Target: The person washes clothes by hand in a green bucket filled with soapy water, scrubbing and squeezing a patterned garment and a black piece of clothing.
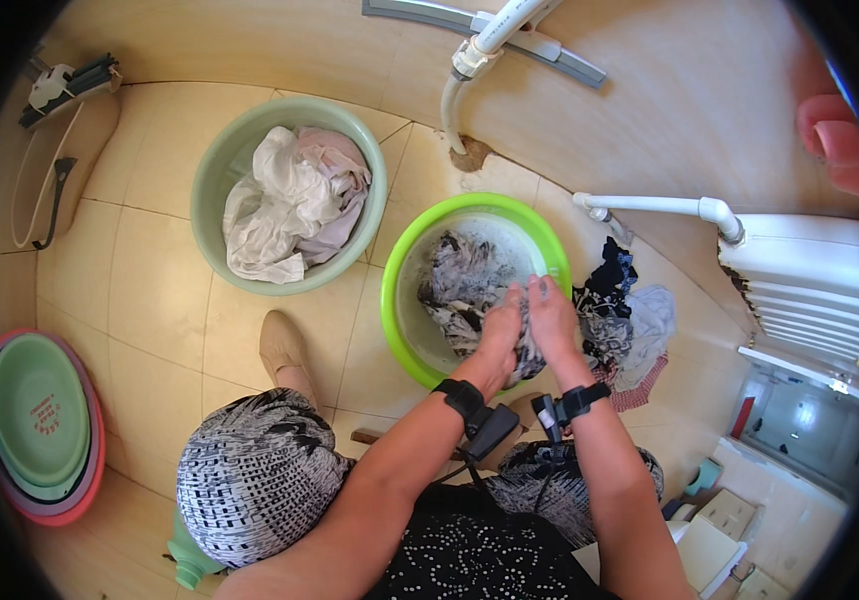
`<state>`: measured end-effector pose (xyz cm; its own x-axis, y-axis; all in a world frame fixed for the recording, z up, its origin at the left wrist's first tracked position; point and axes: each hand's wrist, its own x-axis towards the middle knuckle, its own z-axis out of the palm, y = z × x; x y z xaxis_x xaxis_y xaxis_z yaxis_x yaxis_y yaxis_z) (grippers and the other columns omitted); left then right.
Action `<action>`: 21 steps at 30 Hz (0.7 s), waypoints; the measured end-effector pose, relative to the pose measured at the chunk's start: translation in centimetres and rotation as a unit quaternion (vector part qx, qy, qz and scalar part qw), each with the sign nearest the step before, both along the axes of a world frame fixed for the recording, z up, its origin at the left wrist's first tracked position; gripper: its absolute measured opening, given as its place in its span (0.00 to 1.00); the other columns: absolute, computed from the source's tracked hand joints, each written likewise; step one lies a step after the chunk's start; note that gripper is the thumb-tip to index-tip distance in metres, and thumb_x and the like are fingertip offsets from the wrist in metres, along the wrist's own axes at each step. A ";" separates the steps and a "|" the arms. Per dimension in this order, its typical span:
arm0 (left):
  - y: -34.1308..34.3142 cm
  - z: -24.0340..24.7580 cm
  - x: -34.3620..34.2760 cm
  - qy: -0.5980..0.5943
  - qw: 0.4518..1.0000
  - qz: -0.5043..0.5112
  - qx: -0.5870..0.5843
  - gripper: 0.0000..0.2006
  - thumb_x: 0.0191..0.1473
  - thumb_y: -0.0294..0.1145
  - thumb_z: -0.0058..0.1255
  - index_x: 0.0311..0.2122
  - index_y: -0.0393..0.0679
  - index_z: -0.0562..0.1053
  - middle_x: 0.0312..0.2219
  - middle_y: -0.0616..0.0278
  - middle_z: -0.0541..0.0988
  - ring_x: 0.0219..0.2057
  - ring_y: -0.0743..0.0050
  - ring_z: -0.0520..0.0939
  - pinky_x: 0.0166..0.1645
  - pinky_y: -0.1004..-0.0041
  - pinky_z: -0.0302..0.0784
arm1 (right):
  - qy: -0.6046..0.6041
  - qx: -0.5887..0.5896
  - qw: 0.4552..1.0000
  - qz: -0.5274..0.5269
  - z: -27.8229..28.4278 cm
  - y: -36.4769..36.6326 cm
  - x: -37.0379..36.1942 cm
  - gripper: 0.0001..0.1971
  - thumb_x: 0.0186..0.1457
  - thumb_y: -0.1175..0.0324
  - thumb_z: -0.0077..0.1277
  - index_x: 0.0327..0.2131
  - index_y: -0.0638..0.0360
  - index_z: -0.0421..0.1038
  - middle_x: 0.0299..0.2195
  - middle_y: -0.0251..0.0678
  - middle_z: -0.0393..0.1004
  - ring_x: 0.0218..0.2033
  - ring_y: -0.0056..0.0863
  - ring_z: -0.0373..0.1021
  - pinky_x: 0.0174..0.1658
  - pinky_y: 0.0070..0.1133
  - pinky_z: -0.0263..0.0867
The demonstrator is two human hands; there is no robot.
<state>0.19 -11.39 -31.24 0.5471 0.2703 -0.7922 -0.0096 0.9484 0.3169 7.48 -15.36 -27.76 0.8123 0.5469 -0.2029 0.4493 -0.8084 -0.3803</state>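
Observation:
A bright green basin (390, 300) with a pale inside stands on the floor in front of me. A wet black-and-white patterned garment (452, 275) lies in it, with sudsy water around the cloth. My left hand (500, 332) and my right hand (551, 315) are close together over the basin's right part. Both are closed on a bunched end of this garment, which hangs below them at the near right rim. My fingers partly hide the cloth. Dark bands with small devices sit on both my wrists.
Left of it, a pale green basin (201, 200) holds white and pinkish cloths (289, 205). Loose dark and grey clothes (639, 320) lie on the floor beside the green basin. A radiator (799, 265) stands right; stacked basins (41, 410) lean left. A white pipe (494, 30) comes down at the back.

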 end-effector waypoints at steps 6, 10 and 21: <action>1.4 -3.7 -0.9 -0.050 0.995 -0.032 -0.077 0.24 0.60 0.51 0.40 0.41 0.37 0.73 0.31 0.57 0.76 0.33 0.70 0.76 0.39 0.67 0.72 | 0.021 0.058 0.994 0.094 0.6 1.7 -4.6 0.16 0.60 0.55 0.41 0.33 0.59 0.70 0.25 0.52 0.72 0.28 0.52 0.69 0.34 0.34 0.65; 0.5 1.2 -0.4 0.033 0.999 -0.019 0.014 0.23 0.60 0.48 0.41 0.39 0.33 0.73 0.29 0.59 0.74 0.29 0.73 0.73 0.34 0.71 0.69 | 0.032 -0.001 0.999 -0.003 0.6 0.0 -0.7 0.15 0.60 0.57 0.41 0.34 0.58 0.70 0.25 0.53 0.73 0.28 0.51 0.71 0.31 0.36 0.66; 1.3 0.9 -0.8 0.052 0.996 -0.045 -0.057 0.25 0.58 0.51 0.43 0.39 0.32 0.73 0.33 0.52 0.76 0.34 0.69 0.73 0.40 0.67 0.68 | 0.022 0.004 0.999 0.027 0.3 0.6 -1.8 0.18 0.59 0.52 0.40 0.32 0.57 0.70 0.23 0.52 0.73 0.27 0.53 0.71 0.31 0.38 0.66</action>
